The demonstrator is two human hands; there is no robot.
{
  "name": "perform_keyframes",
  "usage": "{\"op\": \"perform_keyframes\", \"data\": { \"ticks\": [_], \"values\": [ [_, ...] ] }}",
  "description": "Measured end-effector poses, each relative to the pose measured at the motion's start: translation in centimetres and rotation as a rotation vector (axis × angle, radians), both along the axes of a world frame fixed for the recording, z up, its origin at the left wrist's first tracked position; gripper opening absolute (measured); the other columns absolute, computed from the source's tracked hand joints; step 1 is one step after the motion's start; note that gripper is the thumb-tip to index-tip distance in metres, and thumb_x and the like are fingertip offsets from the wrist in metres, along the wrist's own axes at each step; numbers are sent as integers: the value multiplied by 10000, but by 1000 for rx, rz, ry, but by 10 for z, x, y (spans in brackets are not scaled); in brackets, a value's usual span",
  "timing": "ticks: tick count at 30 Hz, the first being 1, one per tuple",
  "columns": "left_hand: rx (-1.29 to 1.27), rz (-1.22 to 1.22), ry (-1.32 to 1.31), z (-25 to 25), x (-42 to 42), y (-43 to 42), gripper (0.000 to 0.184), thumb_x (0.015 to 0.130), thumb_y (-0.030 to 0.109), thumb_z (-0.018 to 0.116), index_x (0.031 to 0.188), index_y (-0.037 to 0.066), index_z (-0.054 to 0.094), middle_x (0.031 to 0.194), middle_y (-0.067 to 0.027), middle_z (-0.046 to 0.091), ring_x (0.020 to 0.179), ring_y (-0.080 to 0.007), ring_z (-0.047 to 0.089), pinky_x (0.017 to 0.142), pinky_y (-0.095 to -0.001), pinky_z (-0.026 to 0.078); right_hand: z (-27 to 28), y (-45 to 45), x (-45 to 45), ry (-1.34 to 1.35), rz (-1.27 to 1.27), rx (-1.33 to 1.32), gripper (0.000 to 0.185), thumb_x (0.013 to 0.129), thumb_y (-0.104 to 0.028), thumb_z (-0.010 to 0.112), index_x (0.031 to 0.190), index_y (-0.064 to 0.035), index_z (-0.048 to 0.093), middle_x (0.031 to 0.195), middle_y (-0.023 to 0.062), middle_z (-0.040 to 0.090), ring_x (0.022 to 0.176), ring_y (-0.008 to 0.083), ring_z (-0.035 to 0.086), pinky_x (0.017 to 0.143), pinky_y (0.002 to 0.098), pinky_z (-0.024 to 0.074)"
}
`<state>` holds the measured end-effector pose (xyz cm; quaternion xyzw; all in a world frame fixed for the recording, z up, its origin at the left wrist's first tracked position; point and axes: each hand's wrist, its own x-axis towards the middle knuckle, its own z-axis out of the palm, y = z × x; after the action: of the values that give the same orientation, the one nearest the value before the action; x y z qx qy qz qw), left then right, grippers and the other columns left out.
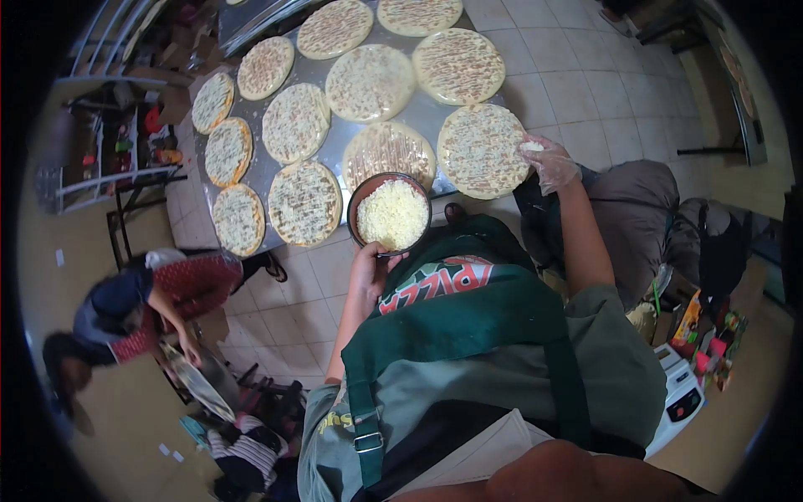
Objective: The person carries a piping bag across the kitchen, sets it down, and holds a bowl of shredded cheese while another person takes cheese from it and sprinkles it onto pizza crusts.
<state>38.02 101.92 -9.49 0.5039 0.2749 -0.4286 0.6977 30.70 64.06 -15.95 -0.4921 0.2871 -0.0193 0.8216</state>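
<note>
My left fingers (381, 250) grip near side of bowl (355, 207), grated cheese (391, 215) inside; my gloved right fingers (532, 147) pinch white crumbs (531, 146) beside pizza (481, 151) on tabletop (336, 145).

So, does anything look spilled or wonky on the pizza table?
One thing: the pizza by the gloved right hand seems to poke past the table's edge, so it looks a bit wonky. I can't see any spills.

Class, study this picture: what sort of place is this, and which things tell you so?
Probably a pizza kitchen or workshop. Round, topped pizzas cover much of a metal table, the left hand holds a bowl of pale crumbly topping, and the green apron reads "PIZZA".
</note>
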Motion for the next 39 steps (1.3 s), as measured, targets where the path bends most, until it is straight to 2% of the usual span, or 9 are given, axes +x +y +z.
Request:
{"op": "perform_keyframes", "data": {
  "ticks": [2, 15, 17, 19, 24, 27, 29, 36, 39],
  "values": [
    [-71, 10, 98, -4, 13, 2, 496, 638, -16, 403, 1109, 17, 251, 952, -193, 487, 697, -318, 560, 567, -285, 493, 11, 22, -3, 242, -147, -112, 232, 745, 20, 511, 972, 54, 478, 841, 95, 538, 773, 159, 554, 715, 208, 461],
    [-22, -385, -44, 7, 99, 1, 337, 648, 49, 415, 949, -103, 437, 845, -180, 543, 698, -264, 571, 616, -236, 495, -21, 43, 24, 353, -232, -424, 228, 716, -184, 565, 891, -37, 578, 800, 66, 590, 700, 104, 560, 628, 241, 447],
    [-37, -358, 56, 6, 112, 2, 531, 634, -25, 395, 1117, 52, 189, 911, -203, 495, 667, -318, 567, 557, -280, 497, -19, 41, 24, 447, -231, -443, 242, 719, -215, 557, 896, -51, 581, 811, 74, 594, 689, 107, 565, 626, 249, 449],
    [-49, -383, 76, 1, 121, 7, 534, 633, -25, 395, 1119, 60, 190, 907, -205, 495, 665, -317, 567, 552, -278, 498, -6, 37, 15, 394, -221, -827, 260, 724, -244, 530, 902, -61, 580, 807, 92, 599, 674, 144, 572, 628, 267, 449],
    [-60, -409, 118, -1, 138, 11, 547, 633, -28, 391, 1129, 77, 188, 896, -211, 493, 661, -318, 567, 548, -283, 502, -24, 37, -14, 764, -268, -642, 247, 696, -219, 523, 883, -68, 579, 813, 111, 595, 727, 188, 575, 677, 270, 434],
    [-30, -443, 89, 5, 142, 12, 550, 634, -29, 390, 1136, 81, 193, 891, -215, 490, 656, -321, 565, 548, -281, 503, -63, 47, -22, 653, -352, -635, 235, 673, -219, 527, 853, -78, 586, 801, 117, 592, 746, 213, 576, 675, 288, 437],
    [-3, -547, -18, 12, 142, 12, 271, 659, 58, 416, 886, -90, 443, 826, -180, 549, 721, -276, 572, 609, -238, 494, -60, 57, -24, 592, -355, -788, 228, 662, -219, 533, 833, -82, 591, 792, 119, 591, 753, 219, 576, 670, 298, 439],
    [-16, -577, 2, 7, 150, 16, 301, 655, 66, 418, 915, -85, 431, 838, -186, 549, 739, -279, 572, 606, -237, 485, -62, 94, -18, 594, -115, -890, 179, 671, -77, 569, 837, -13, 569, 707, 76, 576, 654, 148, 555, 581, 236, 459],
    [-112, -489, 206, 0, 156, 17, 517, 645, -20, 391, 1116, 41, 187, 897, -238, 479, 704, -345, 560, 578, -289, 509, 3, 125, 14, 767, 59, -1187, 178, 656, -124, 592, 817, -48, 595, 745, 102, 595, 694, 175, 576, 631, 264, 465]
  ]
}}
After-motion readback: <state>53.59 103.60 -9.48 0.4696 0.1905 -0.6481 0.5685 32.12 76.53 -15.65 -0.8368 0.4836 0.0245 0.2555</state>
